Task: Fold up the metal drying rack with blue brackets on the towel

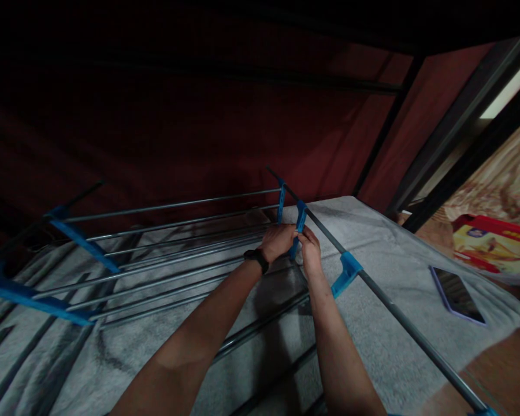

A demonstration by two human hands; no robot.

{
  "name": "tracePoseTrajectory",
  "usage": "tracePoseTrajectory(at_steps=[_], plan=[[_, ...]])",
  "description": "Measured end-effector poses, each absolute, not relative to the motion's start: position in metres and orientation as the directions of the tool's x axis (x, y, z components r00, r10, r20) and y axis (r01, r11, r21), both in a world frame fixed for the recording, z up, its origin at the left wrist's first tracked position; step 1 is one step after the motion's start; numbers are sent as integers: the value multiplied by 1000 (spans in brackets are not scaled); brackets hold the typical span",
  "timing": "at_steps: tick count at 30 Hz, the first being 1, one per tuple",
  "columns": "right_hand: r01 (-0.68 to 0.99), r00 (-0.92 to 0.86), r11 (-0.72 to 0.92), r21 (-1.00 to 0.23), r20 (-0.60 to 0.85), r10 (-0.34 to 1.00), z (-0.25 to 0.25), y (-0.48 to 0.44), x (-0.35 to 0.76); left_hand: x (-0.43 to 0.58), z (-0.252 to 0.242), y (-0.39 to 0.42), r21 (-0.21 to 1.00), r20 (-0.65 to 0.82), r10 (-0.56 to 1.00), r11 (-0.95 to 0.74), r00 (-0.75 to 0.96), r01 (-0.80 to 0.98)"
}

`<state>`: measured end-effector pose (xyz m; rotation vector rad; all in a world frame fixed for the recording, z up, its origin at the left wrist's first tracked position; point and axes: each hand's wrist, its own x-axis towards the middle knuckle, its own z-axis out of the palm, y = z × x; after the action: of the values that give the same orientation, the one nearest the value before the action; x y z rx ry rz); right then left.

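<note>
Both my hands meet at one blue plastic bracket (301, 215) on the right side of a metal tube rack. My left hand (279, 240), with a black band on the wrist, has its fingers closed at the bracket's left side, where thin metal rods (208, 267) run in from the left. Against the same bracket from the right, my right hand (311, 249) is pinched closed. The fingertips nearly touch and hide the rod ends there. A long grey tube (394, 315) passes through the bracket and slants toward the lower right.
More blue brackets stand at the left (80, 240) and nearer on the right (347, 270). Grey fleece cloth (372, 237) lies under the rack, with a phone (457, 294) on it. A red and yellow package (494, 245) sits at far right. Dark bed-frame posts (390, 124) rise behind.
</note>
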<state>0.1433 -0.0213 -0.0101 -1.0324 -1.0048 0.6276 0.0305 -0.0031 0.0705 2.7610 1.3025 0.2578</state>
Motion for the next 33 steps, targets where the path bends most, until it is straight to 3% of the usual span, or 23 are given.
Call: tracePoseTrajectory(at_steps=[10, 33], plan=[[94, 429, 380, -920, 382, 819, -14, -21, 144, 29, 69, -1, 184, 153, 776, -630, 612, 754], [46, 470, 370, -928, 347, 812, -17, -20, 139, 31, 58, 3, 212, 168, 804, -594, 570, 776]])
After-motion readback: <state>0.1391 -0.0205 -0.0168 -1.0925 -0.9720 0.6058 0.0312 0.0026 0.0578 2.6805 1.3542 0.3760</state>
